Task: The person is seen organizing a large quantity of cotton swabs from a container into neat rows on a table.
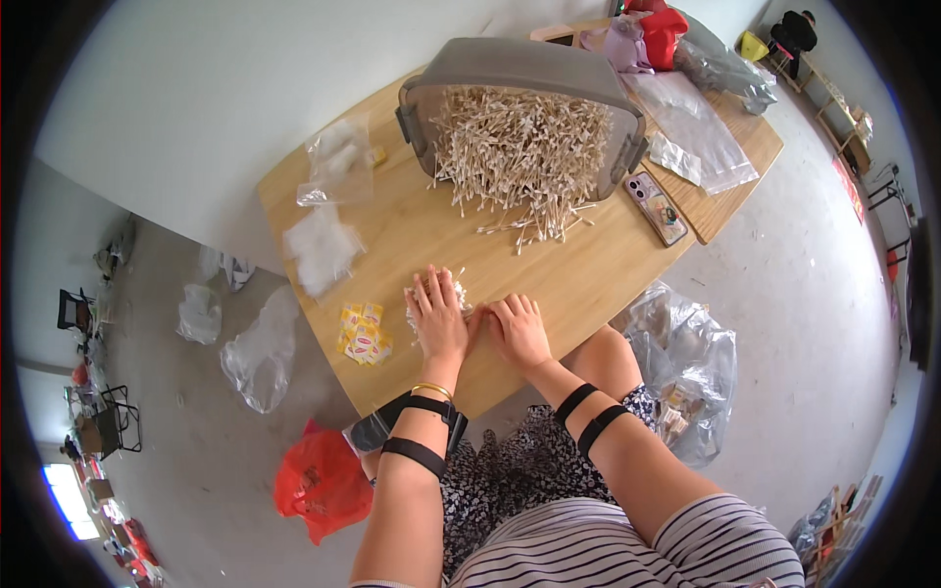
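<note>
On the wooden table (588, 265), my left hand (438, 323) lies with its fingers stretched out over a small bunch of cotton swabs (459, 290). White tips show past its fingers, and the palm hides the rest. Close on its right rests my right hand (520, 331), fingers laid on the tabletop and thumb toward the left hand. No object shows in it. Beyond both hands, a grey plastic bin (510, 61) lies tipped on its side, with a large heap of cotton swabs (524, 147) spilling from its mouth.
Small yellow-and-white labels (364, 336) lie left of my left hand. Clear plastic bags (321, 250) are stacked behind them. A phone (657, 209) lies right of the bin. A red bag (321, 482) and a clear bag of packed items (681, 372) sit below the table edge.
</note>
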Motion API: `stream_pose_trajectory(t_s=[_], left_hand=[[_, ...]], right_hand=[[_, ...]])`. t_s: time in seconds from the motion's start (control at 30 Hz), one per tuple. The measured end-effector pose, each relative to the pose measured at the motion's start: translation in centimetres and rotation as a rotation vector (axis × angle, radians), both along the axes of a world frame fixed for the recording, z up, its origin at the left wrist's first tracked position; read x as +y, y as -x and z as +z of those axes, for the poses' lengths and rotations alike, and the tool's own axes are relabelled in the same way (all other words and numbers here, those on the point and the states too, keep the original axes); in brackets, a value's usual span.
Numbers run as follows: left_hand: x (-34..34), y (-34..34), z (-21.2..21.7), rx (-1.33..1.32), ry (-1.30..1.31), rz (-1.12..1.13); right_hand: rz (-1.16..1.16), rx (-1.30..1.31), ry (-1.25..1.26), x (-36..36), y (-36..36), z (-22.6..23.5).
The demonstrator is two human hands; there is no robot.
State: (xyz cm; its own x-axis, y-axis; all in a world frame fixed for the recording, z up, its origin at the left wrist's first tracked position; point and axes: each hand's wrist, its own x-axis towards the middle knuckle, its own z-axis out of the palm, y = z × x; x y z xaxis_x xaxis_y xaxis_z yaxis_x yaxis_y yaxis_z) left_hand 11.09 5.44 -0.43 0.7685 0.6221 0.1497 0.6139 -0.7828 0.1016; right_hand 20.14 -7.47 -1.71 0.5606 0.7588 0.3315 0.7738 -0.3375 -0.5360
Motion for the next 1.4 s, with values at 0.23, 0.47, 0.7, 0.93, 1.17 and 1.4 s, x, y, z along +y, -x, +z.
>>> stream_pose_trajectory(t_s=[0.23,0.47,0.7,0.93,1.17,1.4], left_hand=[[-0.9,1.6,0.1,0.072,-0.041,-0.060],[-3.6,4.5,-0.6,0.021,0.057,-0.109],[-6.1,6.4,-1.0,0.034,0.062,-0.138],[-1.8,5.0,1.5,-0.119,0.193,-0.078],[3.9,3.7,3.1,0.052,0.249,-0.036],[0.3,4.7,1.0,0.013,0.145,-0.205]], right_hand=[[0.010,0.018,-0.002,-0.3,-0.1,0.1],[0.001,0.034,-0.013,-0.2,-0.1,0.2],[0.004,0.033,-0.022,-0.3,0.0,0.5],[-0.001,0.033,-0.028,-0.3,-0.3,0.1],[0.006,0.035,-0.021,0.0,0.3,0.9],[0.000,0.038,-0.021,-0.2,-0.1,0.5]])
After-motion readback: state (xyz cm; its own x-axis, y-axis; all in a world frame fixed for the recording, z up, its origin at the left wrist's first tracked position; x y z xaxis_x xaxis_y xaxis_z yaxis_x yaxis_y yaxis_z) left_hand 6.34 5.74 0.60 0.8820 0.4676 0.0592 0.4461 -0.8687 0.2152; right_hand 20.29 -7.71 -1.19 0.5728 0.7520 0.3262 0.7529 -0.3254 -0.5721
